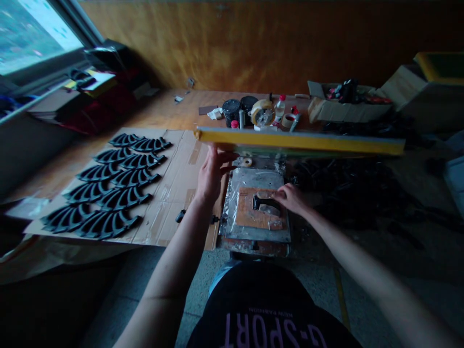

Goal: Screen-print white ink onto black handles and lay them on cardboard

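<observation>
My left hand (pixel 210 175) is raised at the left front corner of a long yellow-edged frame (pixel 300 140), with its upper fingers against the frame and the others curled below. The frame stands tilted up over a metal base plate (pixel 235 180) and looks a little blurred. On that plate lies a wooden board (pixel 246 212) with a pale shaped insert. My right hand (pixel 292 198) pinches the right end of a small black curved piece (pixel 266 201) on the board. Its fingertips partly hide that end.
Rows of black fan-shaped pieces (pixel 116 193) lie on a cardboard sheet (pixel 174 169) to the left. Behind the frame stand black tubs (pixel 231 112), tape rolls (pixel 263 113) and a red-capped bottle (pixel 280 107). Dark pieces (pixel 348 188) are heaped at right, near an open carton (pixel 337 111).
</observation>
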Demonstrator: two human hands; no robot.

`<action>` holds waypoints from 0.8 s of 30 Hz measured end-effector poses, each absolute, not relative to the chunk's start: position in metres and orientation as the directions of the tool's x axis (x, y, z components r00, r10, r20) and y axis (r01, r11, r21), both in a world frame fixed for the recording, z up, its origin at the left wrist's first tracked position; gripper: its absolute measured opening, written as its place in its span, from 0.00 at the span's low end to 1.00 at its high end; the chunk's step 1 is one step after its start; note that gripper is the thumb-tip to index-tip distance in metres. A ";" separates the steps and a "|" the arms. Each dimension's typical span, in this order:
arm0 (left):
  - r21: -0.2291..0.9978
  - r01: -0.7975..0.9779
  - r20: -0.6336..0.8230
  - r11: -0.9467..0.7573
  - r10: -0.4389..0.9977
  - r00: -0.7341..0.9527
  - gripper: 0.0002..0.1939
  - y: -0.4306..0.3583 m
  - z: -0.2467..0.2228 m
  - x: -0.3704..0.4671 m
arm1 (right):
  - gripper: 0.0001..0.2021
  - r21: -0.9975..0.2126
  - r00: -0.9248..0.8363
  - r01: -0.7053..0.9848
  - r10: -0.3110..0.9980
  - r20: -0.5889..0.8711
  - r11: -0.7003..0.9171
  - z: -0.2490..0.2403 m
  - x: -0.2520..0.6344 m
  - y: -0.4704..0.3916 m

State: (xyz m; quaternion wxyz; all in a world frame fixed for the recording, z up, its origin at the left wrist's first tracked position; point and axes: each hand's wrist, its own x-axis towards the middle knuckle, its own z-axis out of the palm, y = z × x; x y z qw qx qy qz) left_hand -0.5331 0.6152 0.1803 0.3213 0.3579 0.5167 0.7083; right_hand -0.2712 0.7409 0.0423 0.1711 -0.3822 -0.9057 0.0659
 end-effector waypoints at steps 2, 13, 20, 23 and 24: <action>0.959 -0.138 0.129 -0.248 0.815 -0.565 0.28 0.617 0.181 -0.529 | 0.13 -0.208 -0.707 0.655 0.686 0.168 0.726 0.026 -0.286 0.715; 0.809 -0.470 -0.531 0.354 0.783 -0.324 0.27 0.514 0.047 -0.470 | 0.05 -0.546 -0.868 0.273 0.447 0.215 0.792 0.045 -0.312 0.647; 0.704 -0.155 -0.498 0.693 0.327 -0.803 0.19 0.453 -0.003 -0.628 | 0.12 -0.263 -0.569 0.801 0.821 -0.051 0.538 0.015 -0.188 0.752; 0.507 0.101 -0.414 0.856 0.345 -0.843 0.18 0.443 -0.024 -0.658 | 0.11 -0.251 -0.572 0.805 0.816 -0.085 0.538 0.009 -0.159 0.766; 0.490 0.168 -0.384 0.855 0.385 -0.839 0.18 0.443 -0.027 -0.662 | 0.10 -0.234 -0.573 0.809 0.812 -0.107 0.540 0.009 -0.154 0.769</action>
